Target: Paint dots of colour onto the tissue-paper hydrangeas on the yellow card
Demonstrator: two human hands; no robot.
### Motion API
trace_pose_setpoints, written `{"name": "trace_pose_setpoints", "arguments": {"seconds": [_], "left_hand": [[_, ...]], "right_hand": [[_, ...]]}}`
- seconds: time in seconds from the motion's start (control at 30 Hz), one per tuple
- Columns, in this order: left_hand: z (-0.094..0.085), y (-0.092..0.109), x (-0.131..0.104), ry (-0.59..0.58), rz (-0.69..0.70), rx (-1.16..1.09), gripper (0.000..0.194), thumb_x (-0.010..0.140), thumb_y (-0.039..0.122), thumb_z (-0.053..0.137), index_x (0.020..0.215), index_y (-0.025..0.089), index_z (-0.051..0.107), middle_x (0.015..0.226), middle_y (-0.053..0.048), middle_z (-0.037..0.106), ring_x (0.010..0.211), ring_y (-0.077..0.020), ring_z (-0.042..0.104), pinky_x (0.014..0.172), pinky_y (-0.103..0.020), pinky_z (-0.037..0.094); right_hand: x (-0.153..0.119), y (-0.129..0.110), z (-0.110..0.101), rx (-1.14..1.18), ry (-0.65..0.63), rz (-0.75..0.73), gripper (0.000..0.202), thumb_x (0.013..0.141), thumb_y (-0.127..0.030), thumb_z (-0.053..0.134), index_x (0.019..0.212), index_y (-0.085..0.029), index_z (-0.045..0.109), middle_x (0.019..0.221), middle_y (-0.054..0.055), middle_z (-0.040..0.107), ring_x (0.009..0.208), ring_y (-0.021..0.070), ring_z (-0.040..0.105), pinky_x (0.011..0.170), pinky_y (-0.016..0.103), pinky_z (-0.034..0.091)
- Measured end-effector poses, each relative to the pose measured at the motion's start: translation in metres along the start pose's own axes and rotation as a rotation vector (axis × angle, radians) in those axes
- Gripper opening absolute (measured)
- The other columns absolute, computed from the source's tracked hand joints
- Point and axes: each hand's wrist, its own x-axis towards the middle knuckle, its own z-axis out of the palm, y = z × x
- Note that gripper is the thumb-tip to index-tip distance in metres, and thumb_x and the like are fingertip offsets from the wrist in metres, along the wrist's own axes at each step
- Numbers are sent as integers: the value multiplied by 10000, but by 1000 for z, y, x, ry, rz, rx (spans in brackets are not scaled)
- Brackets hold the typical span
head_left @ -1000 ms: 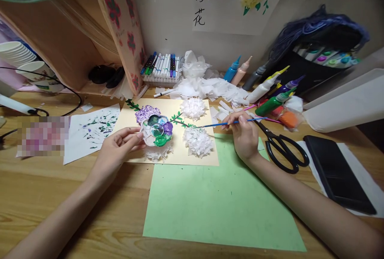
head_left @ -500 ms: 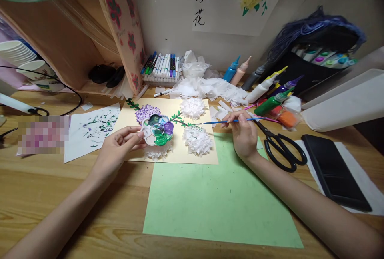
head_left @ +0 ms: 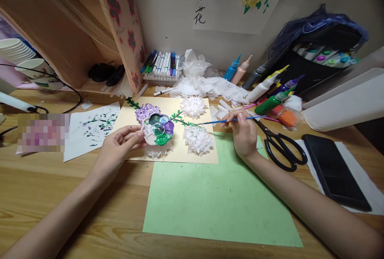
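Note:
My left hand [head_left: 121, 141] grips the left rim of a flower-shaped paint palette [head_left: 156, 129] with green, purple and white paint, above a cream sheet [head_left: 138, 156]. In my right hand [head_left: 243, 135] is a thin blue paintbrush [head_left: 217, 122], its tip at the green painted leaves [head_left: 179, 118] just above the lower white paper flower [head_left: 198, 140]. Another white paper flower [head_left: 193, 107] sits higher on the sheet. A purple-dabbed flower [head_left: 147, 112] lies behind the palette, which partly covers a further white flower [head_left: 158, 153].
A green sheet [head_left: 222, 203] lies nearest me. Black scissors [head_left: 280, 147] and a black phone-like object [head_left: 336, 173] are at the right. Paint bottles [head_left: 274, 101], torn white paper [head_left: 207, 89] and markers [head_left: 162, 65] stand behind. A paint-smeared paper [head_left: 93, 129] is at the left.
The brush's back end has risen slightly in my right hand, while its tip stays near the leaves. My left hand and the palette have hardly moved.

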Motion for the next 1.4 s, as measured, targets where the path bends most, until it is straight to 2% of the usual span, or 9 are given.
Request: {"name": "trace_pose_setpoints", "arguments": {"seconds": [0.13,0.23,0.57,0.83,1.03,1.1,1.17,1.27,1.4], "left_hand": [[1,0,-1,-21,0,-12,354,629,380,789,886,165,676,773,-3,700,684,-126,669,733,-249,589],[1,0,-2,-31,2,-6,359,633,383,784,894,161,676,787,-12,704,695,-139,673,743,-273,592],[4,2,-9,-70,45,9,367,677,392,752,923,137,655,829,-31,704,750,-155,678,729,-258,589],[6,2,-10,-93,46,-11,331,698,364,741,922,140,647,822,-19,690,750,-135,665,711,-218,579],[5,2,-10,-96,43,-17,328,696,365,745,916,140,651,810,-14,691,740,-129,665,711,-217,579],[4,2,-9,-92,46,-13,331,692,368,749,917,143,653,798,-9,692,728,-126,665,713,-217,580],[2,1,-8,-82,48,-14,332,685,367,756,911,145,655,784,-3,694,716,-121,665,713,-214,582],[1,0,-5,-59,45,-9,336,677,371,763,904,146,656,772,-5,698,710,-120,667,708,-206,583],[0,-1,-1,-34,31,15,356,660,379,775,911,153,661,784,-6,702,699,-119,670,692,-194,586]], "right_hand": [[-3,-4,3,22,70,-71,274,894,-363,424,698,-211,540,696,3,508,621,137,537,620,307,426],[-12,-9,7,53,39,-116,252,896,-329,404,724,-221,554,714,13,548,649,154,560,650,328,442],[-42,-14,7,-179,-510,-343,247,915,-237,371,1010,-232,599,980,42,667,944,183,597,816,348,453],[-39,-16,8,-247,-610,-404,250,904,-204,381,1065,-221,572,998,48,668,972,174,587,819,326,462],[-42,-16,8,-234,-570,-402,249,906,-213,380,1037,-219,591,980,51,666,949,183,592,802,338,457],[-39,-15,9,-178,-451,-384,234,907,-234,387,982,-225,609,926,45,667,906,189,605,774,346,456],[-30,-13,9,-66,-220,-321,222,910,-272,398,887,-226,615,837,30,646,821,183,618,716,339,454],[-11,-6,5,86,69,-125,229,898,-320,441,747,-207,570,708,-3,571,666,140,603,602,288,438],[8,3,-4,118,122,47,274,899,-369,437,698,-199,510,589,-22,520,533,113,545,487,248,387]]}}
